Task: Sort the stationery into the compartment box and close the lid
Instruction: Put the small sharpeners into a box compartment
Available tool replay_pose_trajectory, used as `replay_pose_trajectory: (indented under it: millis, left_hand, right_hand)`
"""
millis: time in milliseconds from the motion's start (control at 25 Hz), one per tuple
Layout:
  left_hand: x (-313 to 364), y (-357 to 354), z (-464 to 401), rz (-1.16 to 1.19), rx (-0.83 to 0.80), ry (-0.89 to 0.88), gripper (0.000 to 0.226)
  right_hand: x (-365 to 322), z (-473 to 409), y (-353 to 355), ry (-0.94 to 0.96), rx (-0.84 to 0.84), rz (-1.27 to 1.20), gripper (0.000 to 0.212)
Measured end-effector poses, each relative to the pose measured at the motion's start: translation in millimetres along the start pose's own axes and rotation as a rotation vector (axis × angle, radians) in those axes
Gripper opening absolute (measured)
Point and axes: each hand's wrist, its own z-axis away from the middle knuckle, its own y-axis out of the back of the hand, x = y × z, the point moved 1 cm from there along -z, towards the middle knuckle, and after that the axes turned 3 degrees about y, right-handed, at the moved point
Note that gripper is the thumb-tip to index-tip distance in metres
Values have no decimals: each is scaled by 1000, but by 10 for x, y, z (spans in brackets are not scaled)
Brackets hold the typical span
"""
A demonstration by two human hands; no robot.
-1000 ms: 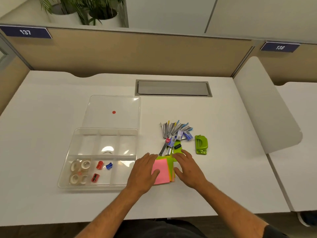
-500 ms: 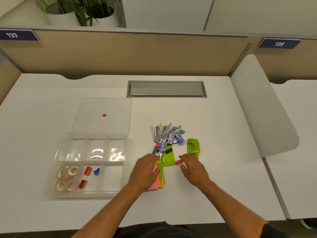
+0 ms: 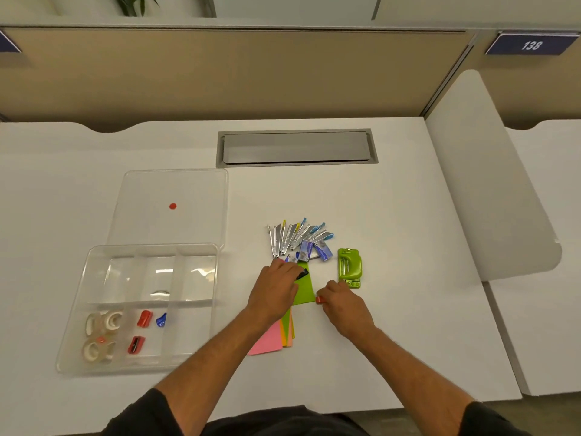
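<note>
1. The right hand, a little right of the frame's centre, has its fingers curled round a small red piece at their tips, most likely a sharpener. Only its left end shows, so I call it a pinch and not a full grasp.
2. The left hand lies over the top of the coloured sticky notes, its fingers bent on or next to a black clip on the green sheet. I cannot tell whether it has actually caught the clip or only presses down.
3. What matters next: the compartment box sits in the lower left of the frame, well apart from the red piece, with the left forearm lying between. Two red sharpeners and a blue one already lie in its lower middle cell, next to the tape rolls.
4. By my reckoning the left hand is nearer the box, so the right would have to cross over that arm or pass the piece across.
5. The lid lies flat above the box, and the staplers and green hole punch wait unsorted on the desk.
</note>
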Motion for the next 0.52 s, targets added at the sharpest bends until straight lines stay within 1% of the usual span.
replay_pose_trajectory:
  millis: [80, 160, 280, 360, 520]
  left_hand:
    - [14, -8, -104, -24, -9, -8, 38]
    - [25, -41, -178, -39, -14, -11, 36]
    - [59, -119, -238, -72, -23, -7, 31]
    - [73, -173, -252, -90, -27, -19, 30]
    - [46, -280, -203, -117, -41, -63, 34]
  right_hand:
    - [26, -2, -13, -15, -6, -25, 24]
    - [42, 12, -17, -24, 18, -101, 23]
    - [34, 56, 22, -36, 105, -255, 30]
    - [24, 76, 85, -22, 162, -312, 32]
    - [18, 59, 246, 17, 238, -400, 23]
